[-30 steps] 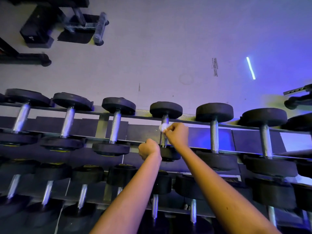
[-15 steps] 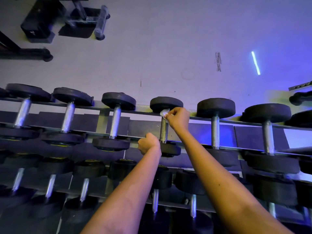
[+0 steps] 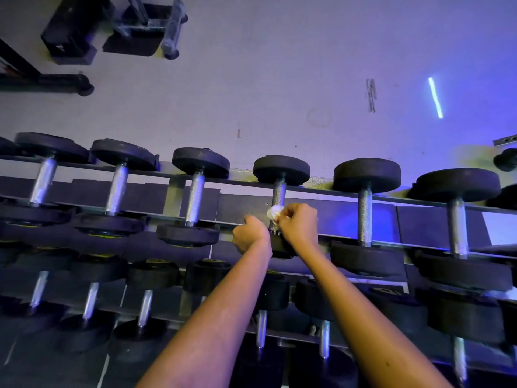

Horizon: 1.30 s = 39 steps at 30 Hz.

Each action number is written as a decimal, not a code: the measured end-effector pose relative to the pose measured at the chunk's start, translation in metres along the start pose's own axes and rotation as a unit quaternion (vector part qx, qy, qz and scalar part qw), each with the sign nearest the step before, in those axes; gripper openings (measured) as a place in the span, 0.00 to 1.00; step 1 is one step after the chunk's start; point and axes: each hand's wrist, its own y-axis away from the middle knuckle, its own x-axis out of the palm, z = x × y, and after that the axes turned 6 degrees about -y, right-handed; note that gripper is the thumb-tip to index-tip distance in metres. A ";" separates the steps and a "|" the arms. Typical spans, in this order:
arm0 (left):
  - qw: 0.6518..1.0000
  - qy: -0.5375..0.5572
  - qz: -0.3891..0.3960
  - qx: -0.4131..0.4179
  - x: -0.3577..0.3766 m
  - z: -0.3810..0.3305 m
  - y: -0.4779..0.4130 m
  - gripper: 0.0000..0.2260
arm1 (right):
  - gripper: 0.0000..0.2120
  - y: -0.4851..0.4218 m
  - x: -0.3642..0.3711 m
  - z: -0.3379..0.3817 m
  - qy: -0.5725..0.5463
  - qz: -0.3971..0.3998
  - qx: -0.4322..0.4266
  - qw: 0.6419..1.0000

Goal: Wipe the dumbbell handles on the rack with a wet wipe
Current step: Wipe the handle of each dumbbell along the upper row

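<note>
A tiered metal rack [image 3: 330, 189] holds rows of black dumbbells with knurled steel handles. My right hand [image 3: 298, 224] pinches a crumpled white wet wipe [image 3: 274, 212] against the lower part of the handle [image 3: 279, 193] of the fourth dumbbell [image 3: 281, 169] on the top row. My left hand [image 3: 249, 233] is curled in a fist just left of that handle, beside the dumbbell's near head; whether it grips anything is hidden.
Neighbouring top-row dumbbells stand at the left [image 3: 200, 163] and right [image 3: 366, 175]. A lower row of dumbbells [image 3: 152, 274] lies under my forearms. Beyond the rack is grey floor with gym machine bases [image 3: 70, 37] at the far left.
My right hand with the wipe has slid down the handle from its far end toward the near head. The left hand has stayed beside the handle.
</note>
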 end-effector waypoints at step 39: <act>1.000 0.007 0.002 0.005 0.003 0.003 -0.007 0.20 | 0.07 -0.016 -0.003 -0.020 -0.095 0.001 0.056 0.994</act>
